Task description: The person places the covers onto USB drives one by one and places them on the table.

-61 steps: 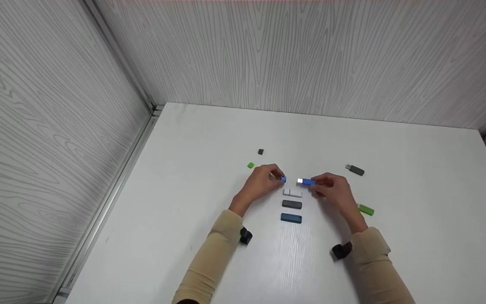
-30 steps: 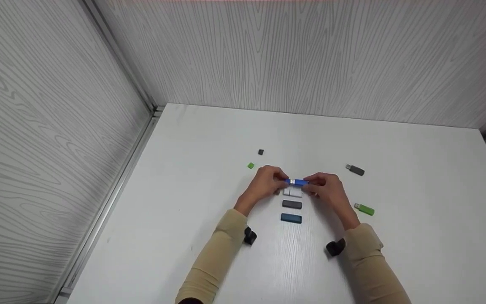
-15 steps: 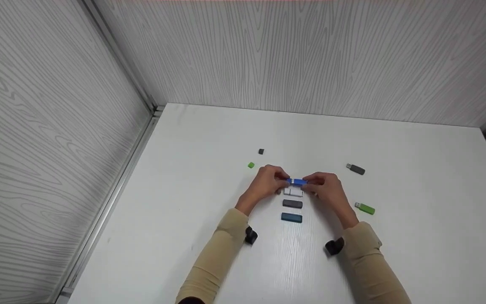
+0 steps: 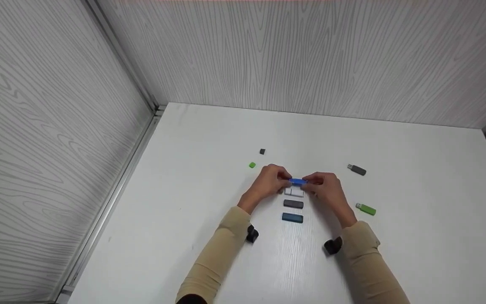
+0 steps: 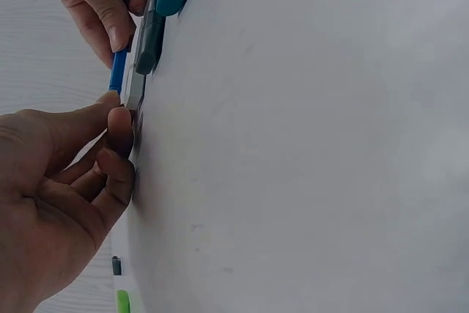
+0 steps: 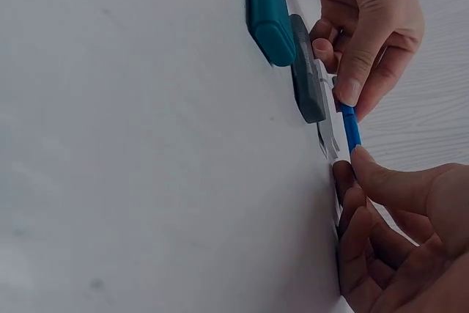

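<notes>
A blue USB stick [image 4: 298,181] spans the gap between both hands, just beyond a short column of other sticks. My left hand [image 4: 270,181] pinches its left end, the blue cap, between thumb and fingertips. The right hand [image 4: 327,185] grips the body by its right end. The wrist views show the blue stick [image 5: 118,71] from the side, with cap and body in one line and no bare metal plug visible. Fingers cover both ends. Right below it lie a white USB stick [image 4: 294,192], a grey one [image 4: 293,204] and a teal one [image 4: 292,218].
On the right lie two uncapped sticks with bare plugs: a dark grey USB stick [image 4: 357,169] and a green USB stick [image 4: 366,209]. A small black cap [image 4: 262,151] and a green cap [image 4: 252,165] lie beyond the left hand. Wood-grain panels [image 4: 293,55] border the white table.
The hands have come together. The blue cap and stick were apart, then the metal plug slid into the cap, and the visible gap between them has closed.
</notes>
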Demonstrator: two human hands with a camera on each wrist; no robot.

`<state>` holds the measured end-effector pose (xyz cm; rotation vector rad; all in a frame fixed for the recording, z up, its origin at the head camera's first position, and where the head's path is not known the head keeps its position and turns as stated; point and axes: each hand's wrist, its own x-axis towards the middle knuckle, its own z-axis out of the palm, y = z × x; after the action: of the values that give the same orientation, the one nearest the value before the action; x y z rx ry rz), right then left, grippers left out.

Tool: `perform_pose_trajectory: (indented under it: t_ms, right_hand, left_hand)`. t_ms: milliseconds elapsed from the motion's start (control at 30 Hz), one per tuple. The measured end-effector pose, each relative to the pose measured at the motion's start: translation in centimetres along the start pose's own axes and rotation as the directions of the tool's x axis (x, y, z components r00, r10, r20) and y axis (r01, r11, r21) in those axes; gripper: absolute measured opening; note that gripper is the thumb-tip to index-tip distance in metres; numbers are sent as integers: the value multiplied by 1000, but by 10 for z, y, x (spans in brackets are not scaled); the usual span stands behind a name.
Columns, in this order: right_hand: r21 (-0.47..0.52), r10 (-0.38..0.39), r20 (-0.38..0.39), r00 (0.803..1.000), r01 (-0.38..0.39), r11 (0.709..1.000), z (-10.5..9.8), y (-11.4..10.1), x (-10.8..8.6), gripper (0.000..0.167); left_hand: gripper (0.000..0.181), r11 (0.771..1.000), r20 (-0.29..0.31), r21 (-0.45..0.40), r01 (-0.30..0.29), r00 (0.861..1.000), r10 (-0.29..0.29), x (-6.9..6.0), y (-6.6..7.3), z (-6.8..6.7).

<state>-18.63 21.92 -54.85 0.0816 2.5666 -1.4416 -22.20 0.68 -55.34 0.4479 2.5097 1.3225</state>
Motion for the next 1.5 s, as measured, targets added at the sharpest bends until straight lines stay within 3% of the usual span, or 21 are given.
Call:
perform_pose_trajectory:
  t_ms: [333, 800, 1067, 1500]
  right_hand:
    - [-41, -42, -2, 999, 42, 998, 2, -3, 1, 25]
    - [-59, -51, 4, 999, 51, 997, 3, -1, 3, 29]
    - [-131, -64, -2, 998, 64, 989, 5, -2, 2, 26]
    - [-155, -45, -2, 999, 44, 987, 8, -3, 4, 24]
  left_hand:
    - [18, 1000, 16, 2, 25, 1000, -25, 2, 4, 0]
    - [20, 982, -13, 189, 7, 1000, -5, -3, 4, -2]
    - [19, 982, -16, 189, -7, 1000, 10, -2, 1, -2]
    - [16, 984, -17, 169, -47, 999, 50, -1, -4, 0]
